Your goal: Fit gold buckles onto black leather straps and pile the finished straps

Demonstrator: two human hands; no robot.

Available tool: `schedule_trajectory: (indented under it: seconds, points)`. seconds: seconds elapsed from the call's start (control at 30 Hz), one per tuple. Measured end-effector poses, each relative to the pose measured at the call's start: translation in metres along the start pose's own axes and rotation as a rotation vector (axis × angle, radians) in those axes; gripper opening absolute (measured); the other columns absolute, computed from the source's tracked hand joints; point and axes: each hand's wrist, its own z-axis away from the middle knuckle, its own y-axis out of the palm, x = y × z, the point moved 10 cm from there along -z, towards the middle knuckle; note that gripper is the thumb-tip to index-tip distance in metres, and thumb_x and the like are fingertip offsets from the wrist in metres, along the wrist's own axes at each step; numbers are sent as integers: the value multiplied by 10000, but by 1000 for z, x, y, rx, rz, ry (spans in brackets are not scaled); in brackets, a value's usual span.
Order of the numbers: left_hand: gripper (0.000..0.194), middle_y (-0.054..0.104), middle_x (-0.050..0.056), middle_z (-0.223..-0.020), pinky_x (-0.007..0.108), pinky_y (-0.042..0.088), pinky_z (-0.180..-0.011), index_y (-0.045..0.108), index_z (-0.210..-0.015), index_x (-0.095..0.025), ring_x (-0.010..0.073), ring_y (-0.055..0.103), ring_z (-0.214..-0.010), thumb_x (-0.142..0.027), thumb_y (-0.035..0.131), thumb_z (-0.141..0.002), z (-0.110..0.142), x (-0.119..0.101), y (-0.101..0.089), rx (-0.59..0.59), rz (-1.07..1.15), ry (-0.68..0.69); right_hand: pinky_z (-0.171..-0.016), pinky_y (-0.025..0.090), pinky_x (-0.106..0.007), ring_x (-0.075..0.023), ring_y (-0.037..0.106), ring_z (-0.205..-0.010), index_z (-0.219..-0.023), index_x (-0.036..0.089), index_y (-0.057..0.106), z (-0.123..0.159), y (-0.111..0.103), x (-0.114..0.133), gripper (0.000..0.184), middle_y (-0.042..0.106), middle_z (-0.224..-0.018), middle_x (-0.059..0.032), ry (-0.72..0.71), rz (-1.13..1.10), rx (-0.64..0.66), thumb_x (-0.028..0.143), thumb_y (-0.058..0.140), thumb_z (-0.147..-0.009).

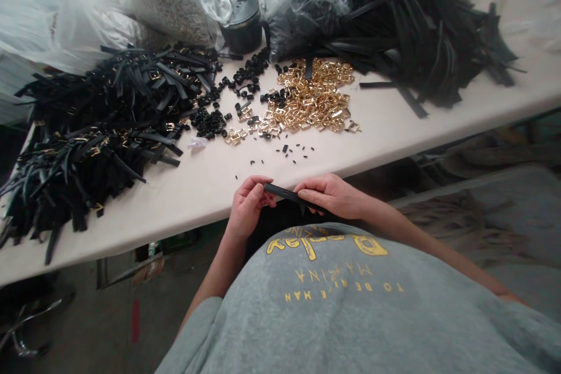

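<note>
One flat, smooth black strap [280,190] is pinched between thumb and fingers of the right grip [333,196], which hides its right end, at the near edge of the bench [204,187]; the left grip [245,207] curls at its left end, though I cannot tell whether it pinches it. Roughly a dozen tiny black pieces [286,149] lie scattered just beyond. Farther off spreads one heap of shiny gold metal buckles [313,102], too many to count, with small black loops [209,124] clustered to its left. Two mounds flank these: on the left, tangled buckled straps [131,93]; on the right, long plain black strips [421,29]. At the far side, one dark lidded pot [242,26] stands between crinkled plastic bags [166,0], which block the view behind.
</note>
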Motion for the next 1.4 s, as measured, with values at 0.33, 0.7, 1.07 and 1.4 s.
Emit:
schedule_trajectory:
  seconds: [0.33, 0.7, 1.07, 1.4]
  points:
    - [193, 678, -19, -681, 219, 517, -613, 643, -844, -180, 101, 632, -582, -317, 755, -767, 2, -2, -7, -47, -138, 24, -571, 472, -211, -100, 596, -622, -1050, 144, 671, 6, 8, 15, 275, 649, -761, -6, -53, 61, 99, 358, 550, -927]
    - [268, 661, -8, -631, 212, 505, -547, 573, -745, -177, 103, 611, -526, -407, 705, -782, 5, 17, 1, -12, -67, -156, -447, 402, -173, -59, 522, -459, -958, 145, 611, 8, 8, -1, 331, 605, -620, 30, 3, -15, 151, 426, 441, -995]
    - [291, 642, -2, -625, 203, 489, -520, 553, -704, -167, 93, 592, -508, -413, 696, -769, 6, 21, 13, 20, -8, -202, -368, 313, -162, -40, 432, -381, -1003, 142, 614, 9, 7, -5, 339, 576, -580, 48, 38, -75, 127, 438, 451, -984]
    - [290, 639, 5, -635, 216, 488, -508, 564, -709, -163, 94, 581, -497, -421, 682, -769, 6, 24, 13, 22, 2, -221, -360, 296, -166, -40, 410, -378, -1018, 139, 617, 7, 10, -10, 343, 586, -568, 48, 58, -141, 150, 438, 453, -978]
